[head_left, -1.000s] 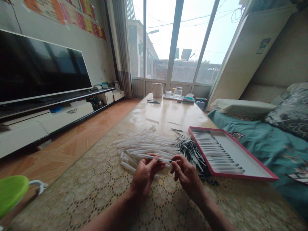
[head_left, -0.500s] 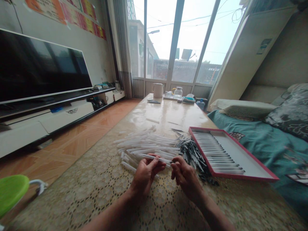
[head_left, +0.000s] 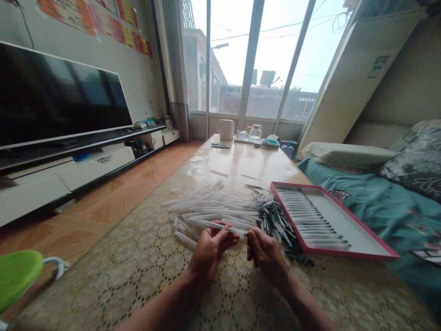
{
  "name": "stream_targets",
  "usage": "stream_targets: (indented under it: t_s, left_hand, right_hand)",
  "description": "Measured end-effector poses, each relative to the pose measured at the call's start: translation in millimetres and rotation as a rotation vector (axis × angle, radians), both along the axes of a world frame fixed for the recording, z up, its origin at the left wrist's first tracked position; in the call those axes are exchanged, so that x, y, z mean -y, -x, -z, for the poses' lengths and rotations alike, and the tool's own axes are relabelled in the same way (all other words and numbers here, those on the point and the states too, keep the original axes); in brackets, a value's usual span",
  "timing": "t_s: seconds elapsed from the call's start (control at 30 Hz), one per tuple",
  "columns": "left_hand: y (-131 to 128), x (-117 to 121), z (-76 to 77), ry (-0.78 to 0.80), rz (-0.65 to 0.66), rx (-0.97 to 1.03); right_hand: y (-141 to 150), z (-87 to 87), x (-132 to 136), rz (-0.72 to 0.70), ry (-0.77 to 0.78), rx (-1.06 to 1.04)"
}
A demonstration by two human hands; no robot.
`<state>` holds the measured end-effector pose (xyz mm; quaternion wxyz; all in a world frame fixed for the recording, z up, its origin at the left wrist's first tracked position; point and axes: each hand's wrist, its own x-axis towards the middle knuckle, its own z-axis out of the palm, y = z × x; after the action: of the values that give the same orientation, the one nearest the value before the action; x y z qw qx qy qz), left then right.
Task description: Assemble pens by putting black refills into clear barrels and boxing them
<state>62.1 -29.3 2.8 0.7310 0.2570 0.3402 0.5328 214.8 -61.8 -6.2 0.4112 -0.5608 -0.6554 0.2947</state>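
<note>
My left hand holds a white pen barrel between thumb and fingers, its length running left to right. At the barrel's right end, my right hand is closed in a pinch on a small dark pen part, mostly hidden by the fingers. Behind my left hand lies a loose heap of white pen barrels. Just beyond my right hand is a pile of thin black and silver pen refills. To the right, a red-rimmed box holds a row of white pens with dark ends.
The table has a patterned cover. At its far end stand a pitcher, a glass teapot and a tissue pack. A green stool is at the left, a teal-covered sofa at the right.
My right hand has turned slightly, and its fingers have closed in more at the barrel's right end. My left hand stays nearly in place with the barrel.
</note>
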Motion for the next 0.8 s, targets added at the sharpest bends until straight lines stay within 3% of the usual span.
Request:
stream_targets:
  t_s: [0.8]
  left_hand:
    - [-0.9, -0.4, -0.6, -0.012, 0.005, 0.011]
  right_hand:
    - [2.0, 6.7, -1.9, 0.011, -0.001, -0.071]
